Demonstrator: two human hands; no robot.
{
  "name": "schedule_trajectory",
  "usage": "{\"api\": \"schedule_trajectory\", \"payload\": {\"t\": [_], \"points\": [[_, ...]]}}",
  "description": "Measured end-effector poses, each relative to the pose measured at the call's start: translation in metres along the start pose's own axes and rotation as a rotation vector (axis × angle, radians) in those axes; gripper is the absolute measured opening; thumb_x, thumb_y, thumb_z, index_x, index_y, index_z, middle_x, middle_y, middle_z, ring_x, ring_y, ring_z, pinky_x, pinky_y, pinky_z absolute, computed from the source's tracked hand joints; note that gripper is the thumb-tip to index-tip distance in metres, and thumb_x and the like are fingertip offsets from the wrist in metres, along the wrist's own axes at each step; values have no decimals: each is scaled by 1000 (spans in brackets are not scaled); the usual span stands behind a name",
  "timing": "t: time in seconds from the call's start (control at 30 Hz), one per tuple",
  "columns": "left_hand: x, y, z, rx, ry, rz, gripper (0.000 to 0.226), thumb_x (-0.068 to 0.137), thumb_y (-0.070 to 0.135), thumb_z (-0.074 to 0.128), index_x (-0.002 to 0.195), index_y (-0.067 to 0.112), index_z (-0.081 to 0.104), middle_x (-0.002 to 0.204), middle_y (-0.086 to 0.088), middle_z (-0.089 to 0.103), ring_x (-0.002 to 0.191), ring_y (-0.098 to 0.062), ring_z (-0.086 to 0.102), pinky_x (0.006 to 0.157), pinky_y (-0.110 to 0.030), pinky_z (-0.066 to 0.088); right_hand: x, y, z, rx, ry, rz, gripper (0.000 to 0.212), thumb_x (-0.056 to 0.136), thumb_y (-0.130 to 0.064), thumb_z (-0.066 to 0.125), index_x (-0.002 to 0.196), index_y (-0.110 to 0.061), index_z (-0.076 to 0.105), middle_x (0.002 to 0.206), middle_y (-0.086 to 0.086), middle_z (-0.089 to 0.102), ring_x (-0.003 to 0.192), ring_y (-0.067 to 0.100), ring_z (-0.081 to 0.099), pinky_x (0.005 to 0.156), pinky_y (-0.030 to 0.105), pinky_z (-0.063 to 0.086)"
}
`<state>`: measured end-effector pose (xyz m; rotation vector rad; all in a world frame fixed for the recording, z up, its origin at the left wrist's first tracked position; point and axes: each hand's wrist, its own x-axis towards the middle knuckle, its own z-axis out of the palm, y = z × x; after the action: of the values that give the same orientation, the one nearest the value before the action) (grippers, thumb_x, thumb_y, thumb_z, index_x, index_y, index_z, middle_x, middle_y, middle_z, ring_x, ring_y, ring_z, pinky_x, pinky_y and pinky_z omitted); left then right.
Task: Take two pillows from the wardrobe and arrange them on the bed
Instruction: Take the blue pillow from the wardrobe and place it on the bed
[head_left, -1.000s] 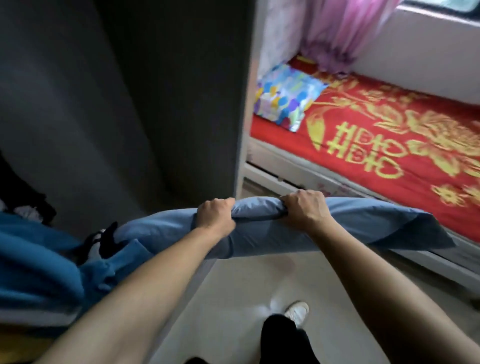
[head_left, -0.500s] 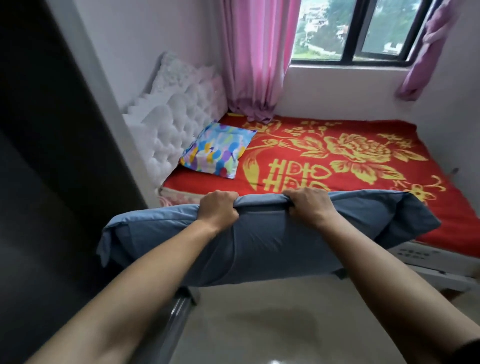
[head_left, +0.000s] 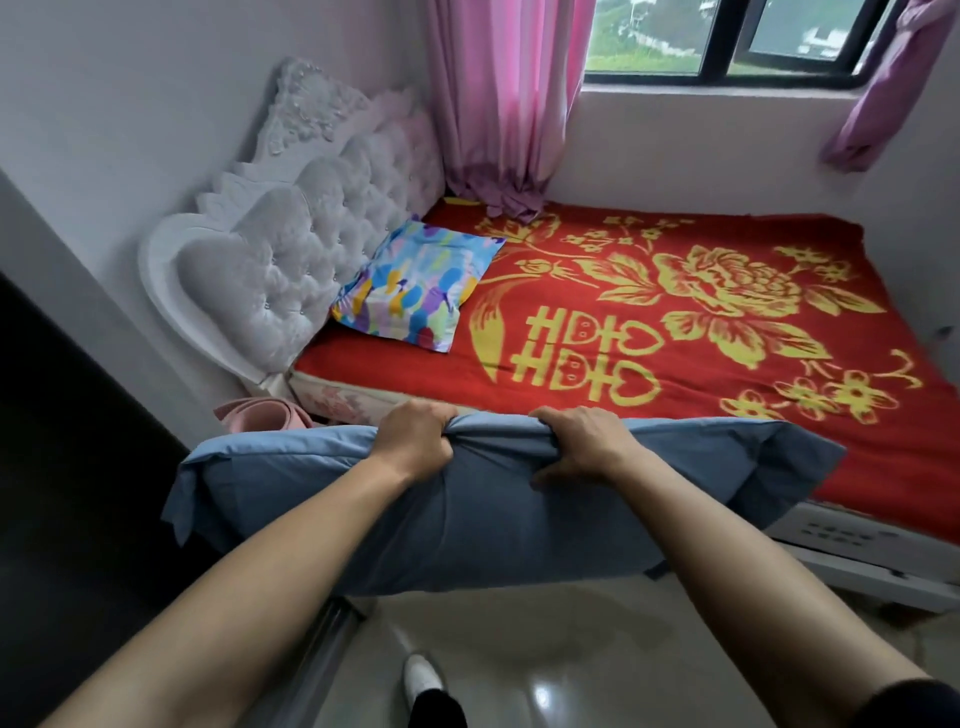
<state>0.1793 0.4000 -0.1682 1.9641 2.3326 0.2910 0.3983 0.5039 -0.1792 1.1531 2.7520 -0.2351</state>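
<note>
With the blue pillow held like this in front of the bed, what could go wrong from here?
1. Both hands, left hand and right hand, pinch only the top edge of the blue pillow; the grip may slip and drop it on the floor.
2. Set down carelessly, it might push the colourful pillow askew from the headboard.

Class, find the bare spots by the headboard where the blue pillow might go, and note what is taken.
Free: red blanket between colourful pillow and near edge. Taken: the pillow's spot against the headboard; curtain crowds the far corner.
</note>
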Motion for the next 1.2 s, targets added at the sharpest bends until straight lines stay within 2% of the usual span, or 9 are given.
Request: {"api": "schedule_trajectory", "payload": {"t": [0.07, 0.17, 0.27, 0.37, 0.43, 0.63, 0.9, 1.03, 1.2], "points": [[28, -20, 4, 4, -76, -20, 36, 69, 15, 54, 101, 25, 69, 97, -5, 73, 94, -31, 64, 74, -32, 48, 35, 0, 4, -25, 43, -15, 65, 65, -66, 73, 117, -32, 55, 103, -1, 68, 97, 27, 63, 67, 34, 41], [69, -64, 5, -88, -221, -35, 48, 77, 35, 53, 125, 36, 56, 123, -1, 66, 112, -26, 60, 91, -34, 46, 84, -5, 3, 20, 79, -11, 43, 68, -59, 73, 96, -30, 58, 91, -4, 69, 91, 25, 64, 63, 31, 33], [101, -110, 10, -144, -453, 14, 105, 66, 79, 56, 153, 34, 17, 158, 2, 30, 143, -19, 31, 116, -39, 30, 133, -15, -8, 21, 44, -26, 35, 71, -55, 72, 89, -29, 58, 87, -5, 69, 89, 23, 64, 64, 31, 33], [134, -139, 21, -37, -541, 64, 139, 46, 84, 70, 153, 38, -5, 162, 1, 18, 148, -20, 21, 119, -39, 26, 177, -18, -26, -45, 58, -62, 26, 74, -46, 68, 89, -27, 59, 86, -2, 70, 89, 25, 65, 63, 32, 35], [157, -149, 31, -93, -518, 26, 135, 52, 75, 77, 154, 37, -4, 158, 0, 30, 142, -23, 33, 113, -41, 35, 200, -16, -39, -94, 82, -71, 22, 75, -39, 64, 93, -27, 62, 88, 0, 70, 89, 26, 66, 63, 32, 38], [239, -153, 47, -157, -292, -5, 91, 67, 67, 72, 144, 43, 30, 131, 1, 61, 116, -26, 59, 91, -35, 46, 265, 17, -77, -175, 146, -27, 40, 76, -32, 59, 116, -37, 61, 98, -3, 73, 95, 24, 67, 67, 31, 36], [377, -145, 39, 52, -118, 56, 55, 80, 62, 62, 129, 42, 46, 107, -3, 70, 96, -30, 66, 76, -38, 50, 365, 99, -94, -124, 228, 51, 51, 75, -26, 58, 124, -40, 57, 111, -7, 72, 106, 23, 65, 82, 33, 45], [446, -145, 27, 97, -81, 32, 49, 81, 52, 63, 127, 43, 49, 105, -3, 70, 96, -29, 65, 76, -36, 50, 431, 140, -105, -20, 245, 36, 53, 77, -26, 59, 127, -42, 55, 119, -9, 70, 111, 22, 63, 84, 34, 46], [518, -156, 14, 193, -39, -46, 62, 76, 34, 62, 135, 44, 45, 104, -3, 71, 96, -30, 66, 78, -35, 50, 517, 174, -119, 49, 304, -52, 57, 75, -22, 63, 130, -35, 55, 128, -11, 65, 119, 18, 58, 96, 34, 41]]}}
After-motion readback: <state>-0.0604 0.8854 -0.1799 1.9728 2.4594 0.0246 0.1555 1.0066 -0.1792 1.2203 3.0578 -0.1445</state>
